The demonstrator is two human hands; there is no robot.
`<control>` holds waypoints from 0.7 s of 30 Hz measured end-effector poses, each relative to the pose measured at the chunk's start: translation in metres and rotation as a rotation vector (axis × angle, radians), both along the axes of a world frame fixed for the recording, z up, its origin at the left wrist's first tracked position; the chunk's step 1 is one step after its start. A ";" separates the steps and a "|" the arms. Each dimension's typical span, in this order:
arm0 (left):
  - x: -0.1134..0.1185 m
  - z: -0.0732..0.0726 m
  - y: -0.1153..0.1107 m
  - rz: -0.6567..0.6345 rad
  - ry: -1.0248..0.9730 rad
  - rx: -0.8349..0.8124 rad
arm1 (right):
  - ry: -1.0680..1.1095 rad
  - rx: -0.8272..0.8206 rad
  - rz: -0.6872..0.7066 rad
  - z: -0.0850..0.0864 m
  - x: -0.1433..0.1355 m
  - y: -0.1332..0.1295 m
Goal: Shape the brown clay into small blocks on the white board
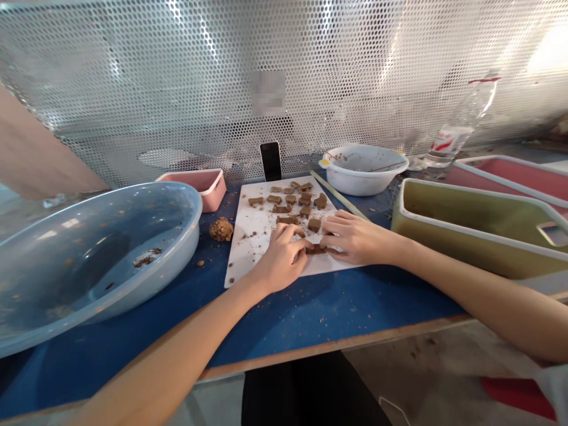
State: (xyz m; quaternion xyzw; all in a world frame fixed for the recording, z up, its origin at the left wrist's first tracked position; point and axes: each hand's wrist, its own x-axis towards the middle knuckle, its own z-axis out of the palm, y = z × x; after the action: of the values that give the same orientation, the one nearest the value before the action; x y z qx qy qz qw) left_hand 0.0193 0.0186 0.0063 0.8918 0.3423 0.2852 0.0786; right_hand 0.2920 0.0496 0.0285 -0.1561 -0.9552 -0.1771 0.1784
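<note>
A brown clay-like piece (316,249) lies near the front of a white board (248,260), between my two hands. My left hand (284,257) grips its left end with curled fingers. At the other end, the fingers of my right hand (352,238) close on the same piece. Just behind it sit a small brown block (314,225) and a longer brown piece (287,219) close to my left fingers. Several more shaped brown pieces (305,211) are spread over the back of the board among crumbs. A rough brown lump (220,229) rests left of the board.
A large blue basin (177,236) and a pink container (213,192) stand left. Behind the board a phone (271,161) leans on perforated metal. To the right are a pale stick (337,195), a white basin (359,182), a green container (426,236), a pink bin (523,171) and a bottle (461,121).
</note>
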 end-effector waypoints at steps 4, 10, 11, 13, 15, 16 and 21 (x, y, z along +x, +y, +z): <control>-0.001 -0.002 0.001 0.005 0.005 -0.010 | -0.008 -0.022 -0.002 -0.001 0.002 0.001; -0.001 -0.004 0.001 -0.002 0.006 0.004 | 0.004 -0.100 0.038 0.001 0.007 0.003; -0.001 -0.004 0.001 -0.005 0.003 0.005 | 0.005 -0.098 0.044 0.001 0.007 0.004; -0.001 -0.004 0.001 -0.008 -0.004 0.003 | 0.006 -0.090 0.049 0.001 0.008 0.005; -0.001 -0.004 0.001 -0.007 -0.009 0.000 | 0.004 -0.092 0.049 0.000 0.008 0.007; 0.000 -0.004 0.001 -0.008 -0.011 0.000 | 0.002 -0.097 0.051 0.000 0.008 0.007; 0.000 -0.003 0.000 -0.010 -0.012 0.001 | 0.013 -0.108 0.063 0.001 0.008 0.007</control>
State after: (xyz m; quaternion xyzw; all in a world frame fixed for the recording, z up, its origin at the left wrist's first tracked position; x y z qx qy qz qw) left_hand 0.0189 0.0191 0.0031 0.8918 0.3371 0.2904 0.0815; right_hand 0.2998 0.0566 0.0296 -0.1362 -0.9666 -0.1188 0.1815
